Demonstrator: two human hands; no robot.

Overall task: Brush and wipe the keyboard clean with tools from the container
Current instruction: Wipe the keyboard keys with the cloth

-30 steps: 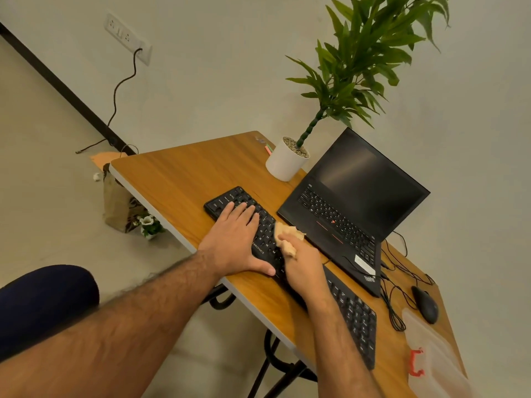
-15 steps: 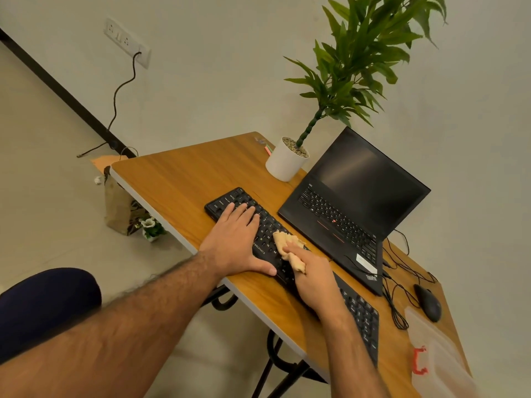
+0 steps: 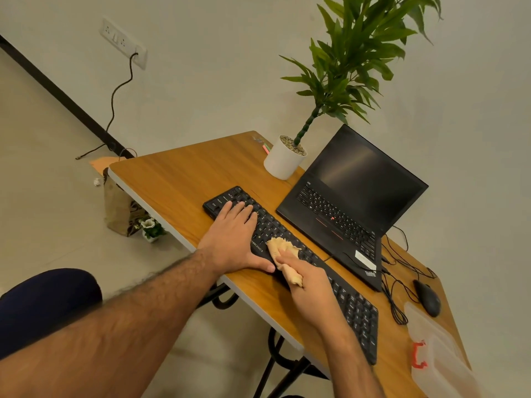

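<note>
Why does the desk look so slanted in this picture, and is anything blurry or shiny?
Head view: the wide-angle lens and tilted head make the desk and wall lean. The near left forearm is soft, while the keyboard, the cloth in the right hand and the left hand look sharp. The light is warm and dim; the laptop screen shows a faint streak of glare.

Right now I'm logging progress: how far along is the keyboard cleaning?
Midway, in the wiping stage. The right hand presses a tan cloth on the middle of the keyboard; the left hand steadies its left end. No brush shows, so brushing can't be confirmed. The right-end keys look unwiped, and the container awaits the cloth.
</note>
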